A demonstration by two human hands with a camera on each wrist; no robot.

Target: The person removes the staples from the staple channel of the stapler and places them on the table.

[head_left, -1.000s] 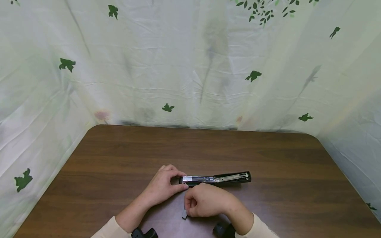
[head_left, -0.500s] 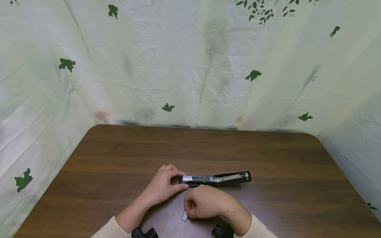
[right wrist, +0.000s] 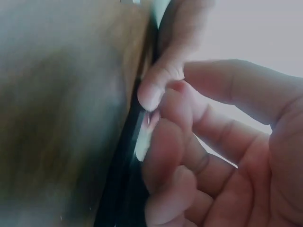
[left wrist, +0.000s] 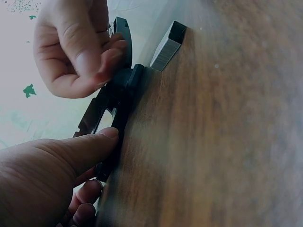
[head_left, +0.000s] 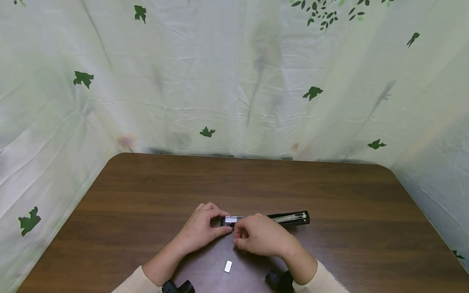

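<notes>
A black stapler lies swung wide on the table, its metal channel partly covered by my right hand. My left hand grips the stapler's left end between thumb and fingers; in the left wrist view its thumb presses along the side. Curled fingers of the right hand are at the stapler's near side in the right wrist view, close to the left thumb. Whether they pinch anything is hidden. A small silver strip of staples rests on the table in front, apart from both hands.
The brown wooden table has rounded far corners. Behind it and at the sides hangs a pale curtain with green bird and leaf prints. Dark wrist-worn devices sit below both forearms.
The right hand has let go of the staple strip, leaving it on the table, and moved up and to the right, over the stapler. The left hand keeps its grip in place.
</notes>
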